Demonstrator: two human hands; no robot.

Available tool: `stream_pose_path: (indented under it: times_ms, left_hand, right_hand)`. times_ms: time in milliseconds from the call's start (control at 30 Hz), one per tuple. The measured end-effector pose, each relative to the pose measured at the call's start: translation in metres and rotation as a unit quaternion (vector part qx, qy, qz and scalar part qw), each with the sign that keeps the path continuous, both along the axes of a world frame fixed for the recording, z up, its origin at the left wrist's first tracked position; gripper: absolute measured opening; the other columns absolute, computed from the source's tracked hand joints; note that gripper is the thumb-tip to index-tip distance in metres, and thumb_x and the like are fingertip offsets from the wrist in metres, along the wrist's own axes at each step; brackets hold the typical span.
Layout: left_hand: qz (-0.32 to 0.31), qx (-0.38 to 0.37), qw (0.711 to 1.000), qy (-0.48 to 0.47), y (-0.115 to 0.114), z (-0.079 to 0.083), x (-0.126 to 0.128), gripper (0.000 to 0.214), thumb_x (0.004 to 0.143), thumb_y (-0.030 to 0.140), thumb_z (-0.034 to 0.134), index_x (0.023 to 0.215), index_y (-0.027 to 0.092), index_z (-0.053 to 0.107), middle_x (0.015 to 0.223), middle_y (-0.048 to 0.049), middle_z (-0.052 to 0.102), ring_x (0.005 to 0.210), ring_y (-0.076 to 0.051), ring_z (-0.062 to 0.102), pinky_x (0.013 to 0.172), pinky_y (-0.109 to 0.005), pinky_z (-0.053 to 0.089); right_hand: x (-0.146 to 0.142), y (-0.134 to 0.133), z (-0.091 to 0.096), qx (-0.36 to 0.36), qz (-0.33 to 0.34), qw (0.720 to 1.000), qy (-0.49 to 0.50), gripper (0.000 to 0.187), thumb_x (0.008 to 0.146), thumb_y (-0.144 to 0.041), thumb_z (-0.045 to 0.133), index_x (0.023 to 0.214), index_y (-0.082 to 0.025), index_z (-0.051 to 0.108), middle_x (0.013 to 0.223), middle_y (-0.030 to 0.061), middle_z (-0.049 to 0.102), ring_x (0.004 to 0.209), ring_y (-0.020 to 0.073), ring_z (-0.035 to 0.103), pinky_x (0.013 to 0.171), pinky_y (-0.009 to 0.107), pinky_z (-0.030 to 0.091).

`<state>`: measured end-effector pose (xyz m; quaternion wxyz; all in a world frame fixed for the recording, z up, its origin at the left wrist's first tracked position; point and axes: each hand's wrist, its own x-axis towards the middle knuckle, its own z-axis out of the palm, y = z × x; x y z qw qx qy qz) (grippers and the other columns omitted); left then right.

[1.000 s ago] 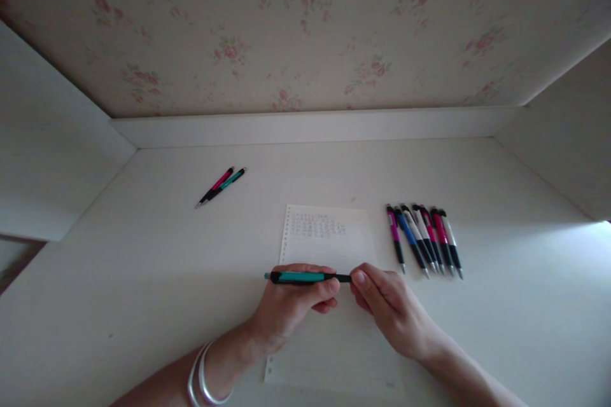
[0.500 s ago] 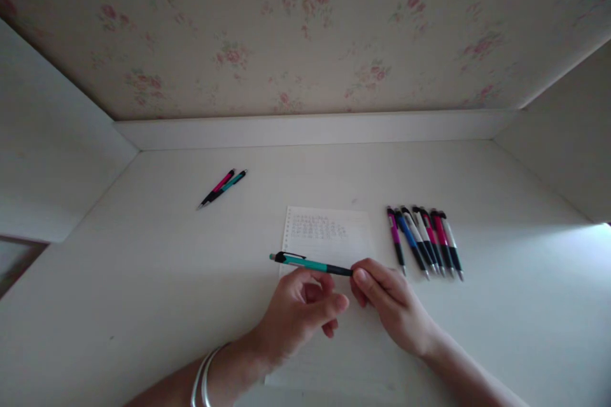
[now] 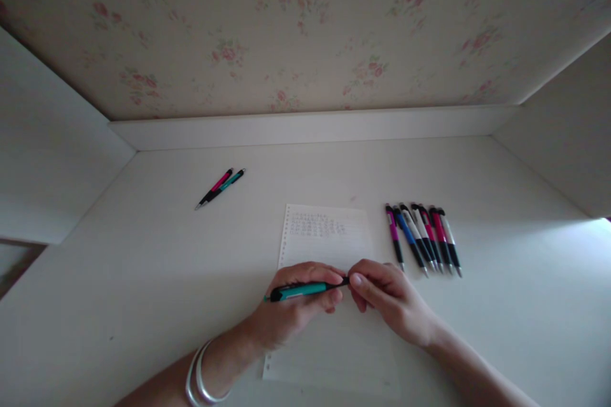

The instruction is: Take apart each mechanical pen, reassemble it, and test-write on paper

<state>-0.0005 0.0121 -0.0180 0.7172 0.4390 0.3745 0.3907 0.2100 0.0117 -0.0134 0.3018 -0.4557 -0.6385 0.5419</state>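
Note:
A teal and black pen (image 3: 301, 290) lies nearly level between my two hands, above a sheet of lined paper (image 3: 329, 245) with handwritten rows near its top. My left hand (image 3: 300, 302) is closed on the pen's black grip, with the teal barrel resting across the hand and the clicker end pointing left. The fingertips of my right hand (image 3: 386, 299) pinch the pen's tip end, which they hide. My left wrist wears two silver bangles (image 3: 203, 378).
To the right several pens (image 3: 424, 238) lie side by side in purple, blue, white and pink. A pink pen (image 3: 217, 184) and another teal pen (image 3: 230, 182) touch at the back left. White panels and a floral wall (image 3: 296, 44) enclose the white desk (image 3: 143, 280).
My left hand has closed its fingers around the pen's grip, where before they were loosely spread beneath it. The pen has come down slightly; my right hand still pinches its tip end.

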Motion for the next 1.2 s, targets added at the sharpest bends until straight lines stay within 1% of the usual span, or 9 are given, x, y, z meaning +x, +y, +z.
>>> stream_pose_path:
  times_ms: [200,300,400,467,567,667,833,1000,1200]
  left_hand:
    - [0.077,-0.112,0.991,-0.017,0.002,-0.003,0.004,0.03,0.068,0.034,0.091,0.089,0.016,0.08,0.065,-0.0021,0.075,0.06,-0.012,0.069,0.056,-0.019,0.056]
    - [0.09,-0.117,0.989,-0.032,0.003,-0.003,0.005,0.031,0.067,0.033,0.092,0.089,0.015,0.079,0.07,-0.0032,0.077,0.062,-0.013,0.07,0.055,-0.019,0.056]
    - [0.088,-0.106,0.99,-0.028,0.002,-0.003,0.005,0.03,0.068,0.031,0.091,0.09,0.015,0.079,0.073,-0.0042,0.078,0.062,-0.013,0.07,0.054,-0.019,0.055]
    - [0.087,-0.103,0.99,-0.028,0.002,-0.003,0.005,0.029,0.069,0.031,0.091,0.091,0.015,0.079,0.073,-0.004,0.078,0.062,-0.012,0.07,0.053,-0.018,0.055]
    - [0.09,-0.109,0.989,-0.033,0.002,-0.003,0.005,0.03,0.069,0.031,0.091,0.091,0.015,0.079,0.074,-0.0038,0.078,0.062,-0.012,0.07,0.053,-0.018,0.055]
    - [0.095,-0.116,0.988,-0.033,0.002,-0.002,0.006,0.031,0.067,0.032,0.092,0.09,0.016,0.079,0.077,-0.0044,0.079,0.062,-0.012,0.07,0.052,-0.018,0.055]
    - [0.098,-0.109,0.989,-0.03,0.003,0.0,0.007,0.03,0.068,0.031,0.091,0.09,0.015,0.078,0.077,-0.0044,0.078,0.062,-0.012,0.07,0.052,-0.018,0.056]
    - [0.111,-0.112,0.987,-0.031,0.004,-0.001,0.007,0.032,0.067,0.033,0.091,0.09,0.015,0.077,0.074,-0.0031,0.077,0.06,-0.012,0.069,0.051,-0.018,0.054]
    - [0.149,-0.122,0.981,-0.035,0.004,-0.004,0.008,0.039,0.069,0.043,0.089,0.093,0.015,0.076,0.065,-0.0004,0.071,0.056,-0.01,0.064,0.047,-0.016,0.048]
  right_hand:
    - [-0.003,-0.006,-0.01,0.006,-0.06,0.998,0.032,0.031,0.092,-0.051,0.062,0.098,-0.021,0.063,0.074,0.0008,0.061,0.063,0.0145,0.051,0.054,0.026,0.037]
    - [-0.003,-0.005,-0.008,-0.002,-0.043,0.999,0.032,0.033,0.094,-0.052,0.059,0.106,-0.021,0.062,0.075,0.0009,0.061,0.062,0.014,0.051,0.053,0.025,0.038]
    - [-0.005,-0.003,-0.004,0.021,-0.029,0.999,-0.015,0.04,0.102,-0.048,0.046,0.083,-0.019,0.066,0.068,0.0009,0.059,0.06,0.0125,0.05,0.054,0.026,0.037]
    - [-0.006,-0.002,-0.005,0.035,-0.034,0.998,-0.034,0.042,0.102,-0.046,0.047,0.076,-0.019,0.065,0.065,0.0007,0.057,0.058,0.0119,0.049,0.053,0.025,0.037]
    - [-0.005,-0.003,-0.01,0.009,-0.063,0.998,-0.001,0.03,0.096,-0.048,0.058,0.097,-0.02,0.066,0.071,0.0008,0.06,0.058,0.0127,0.05,0.051,0.025,0.039]
    - [-0.004,-0.004,-0.012,-0.028,-0.068,0.996,0.043,0.037,0.094,-0.051,0.06,0.116,-0.021,0.061,0.078,0.0024,0.064,0.062,0.0142,0.054,0.054,0.026,0.044]
    - [-0.005,-0.002,-0.008,0.003,-0.064,0.998,-0.011,0.041,0.1,-0.049,0.049,0.081,-0.018,0.067,0.067,0.0019,0.06,0.056,0.0117,0.051,0.052,0.025,0.041]
    - [-0.007,-0.002,-0.012,-0.005,-0.113,0.993,0.033,0.027,0.093,-0.046,0.064,0.096,-0.019,0.065,0.067,0.0001,0.061,0.055,0.0128,0.055,0.049,0.024,0.044]
    - [-0.003,0.001,-0.014,0.086,-0.166,0.982,-0.036,0.018,0.095,-0.038,0.061,0.096,-0.021,0.067,0.068,0.0009,0.063,0.055,0.0134,0.058,0.048,0.024,0.047]
